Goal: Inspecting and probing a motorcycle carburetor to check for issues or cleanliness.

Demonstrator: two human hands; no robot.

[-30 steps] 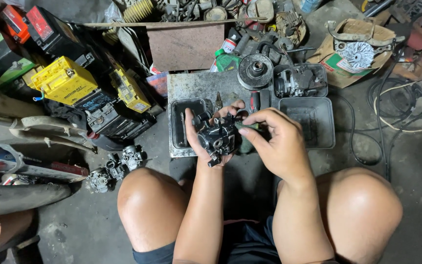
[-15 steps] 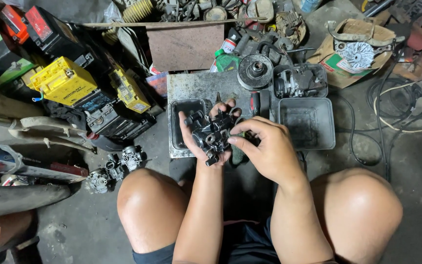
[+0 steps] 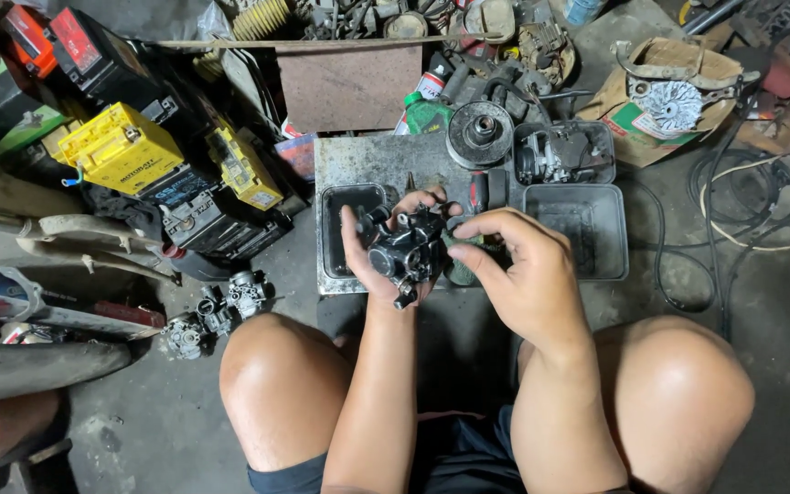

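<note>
- Head view looks straight down on a person squatting on a workshop floor, bare knees at lower centre and lower right of the frame.
- Left hand, just left of centre, is wrapped around a dark, greasy carburetor, palm underneath and fingers curled round its far side; it is grasping the part and holding it up above the floor.
- Right hand, just right of centre, has its fingertips pinched against the right side of the carburetor; it seems closed on a small fitting or a bit of green cloth there, but I cannot tell which.
- Directly behind the hands lies a grey metal tray with a small black tub at its left and a larger grey tub at its right.
- Above that sit a round pulley-like part and another tub holding an engine piece.
- Yellow batteries are stacked at upper left; two more small carburetors rest on the floor at left, near the knee.
- Judging by the pinch, the step in hand looks like working a small piece on the carburetor's side.
- The next move would call for a steady left-hand hold while the right fingers twist or pull, with care not to drop small parts.
</note>
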